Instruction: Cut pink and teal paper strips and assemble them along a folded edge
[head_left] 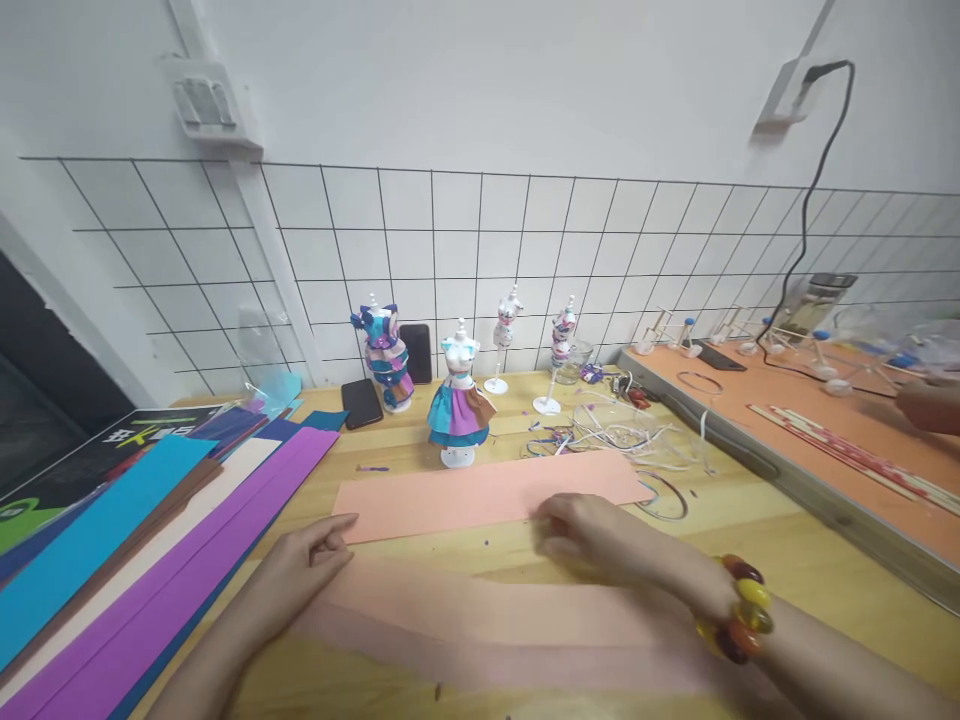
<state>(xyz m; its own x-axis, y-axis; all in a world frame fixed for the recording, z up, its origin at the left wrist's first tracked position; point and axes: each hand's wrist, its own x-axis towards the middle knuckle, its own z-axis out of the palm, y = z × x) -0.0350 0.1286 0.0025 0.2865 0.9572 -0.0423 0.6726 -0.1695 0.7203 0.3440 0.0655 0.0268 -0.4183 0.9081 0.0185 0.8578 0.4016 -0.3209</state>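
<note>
A long peach-pink paper sheet point(480, 492) lies folded across the wooden table point(787, 560), its near half running under my forearms. My left hand point(304, 565) rests on the sheet's left end with the fingers curled in against the fold. My right hand point(592, 535), with a chunky amber and yellow bead bracelet point(739, 610) at the wrist, presses its bent fingers down on the fold near the middle. Neither hand lifts the paper.
Coloured paper strips point(142, 560) in blue, brown, cream and purple lie stacked at the left. Small dress-form figures point(457, 405) with paper skirts, two phones point(361, 402) and tangled cord point(630, 430) stand behind. An orange board point(825, 440) with stick models is at right, another person's hand point(930, 405) over it.
</note>
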